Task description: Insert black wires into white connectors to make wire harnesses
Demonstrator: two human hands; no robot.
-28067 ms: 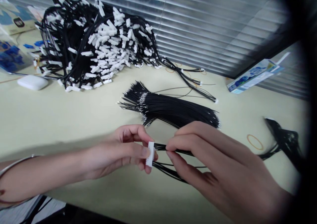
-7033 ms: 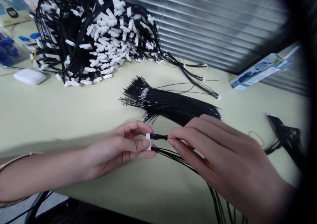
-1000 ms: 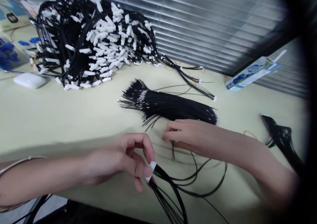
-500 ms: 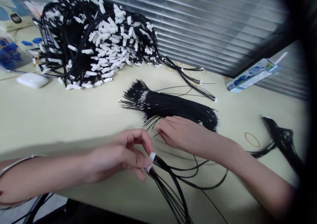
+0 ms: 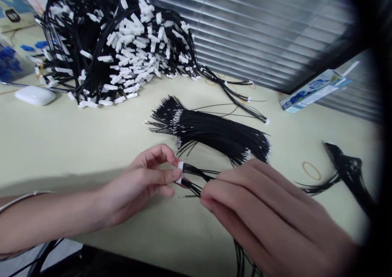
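My left hand (image 5: 150, 175) pinches a white plug connector (image 5: 180, 172) between thumb and index finger. Black wires (image 5: 196, 170) run out of its right side in two groups, towards my right hand (image 5: 254, 203). That hand is closed, with a single black wire (image 5: 190, 196) sticking out from its fingertips; the wire's small metal end points left, just below the connector and apart from it. The back of the right hand hides part of the wires. Behind both hands lies a thick bundle of cut black wires (image 5: 214, 130) with metal ends.
A large heap of black cables with white connectors (image 5: 131, 52) fills the back left. Near it lies a white rounded case (image 5: 35, 95). To the right are a blue-and-white box (image 5: 312, 91), a rubber band (image 5: 311, 170) and another dark wire bundle (image 5: 346, 162). Window blinds (image 5: 260, 32) stand behind.
My right hand has come from the wire bundle towards me, a single wire now in its fingers. My left hand has lifted the connector slightly up and left.
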